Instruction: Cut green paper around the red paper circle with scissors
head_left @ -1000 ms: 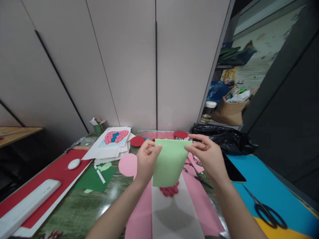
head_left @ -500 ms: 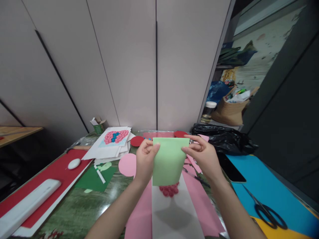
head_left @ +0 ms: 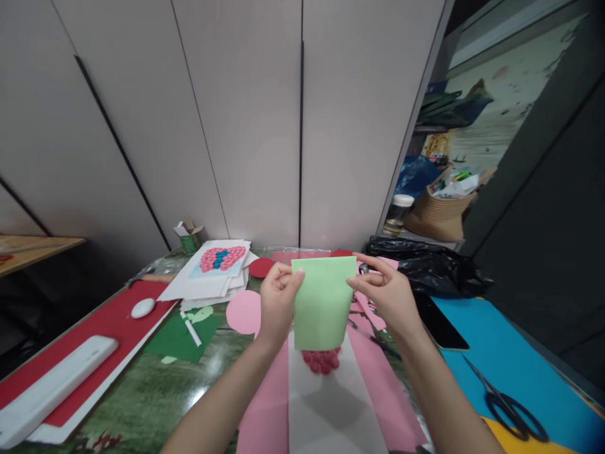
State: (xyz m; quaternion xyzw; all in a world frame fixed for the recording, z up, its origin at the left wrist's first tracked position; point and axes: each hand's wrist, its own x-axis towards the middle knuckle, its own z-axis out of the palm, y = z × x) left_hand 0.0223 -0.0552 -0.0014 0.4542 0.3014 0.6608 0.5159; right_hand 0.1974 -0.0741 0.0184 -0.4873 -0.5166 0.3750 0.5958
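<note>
A light green sheet of paper (head_left: 324, 304) is held up in front of me, its lower corners slightly rounded. My left hand (head_left: 278, 301) pinches its left edge, thumb on the near face. At the right edge, the thumb of my right hand (head_left: 390, 291) presses near the upper corner while the index finger reaches along the top; the other fingers are partly hidden. Below and behind the paper lies a white sheet (head_left: 333, 416) bearing a cluster of raised dark pink pieces (head_left: 322, 361), partly covered from view. Pink paper (head_left: 390, 397) shows on both sides of it.
Black-handled scissors (head_left: 513, 413) and a phone (head_left: 439, 321) lie on blue paper at right. A black plastic bag (head_left: 425, 268) sits behind them. At left are a white marker (head_left: 191, 329) on dark green paper, a stack of papers (head_left: 203, 287) and a long white device (head_left: 57, 384).
The green paper has tilted slightly, and its lower edge looks narrower. Both hands keep their hold. The whole view has shifted a little.
</note>
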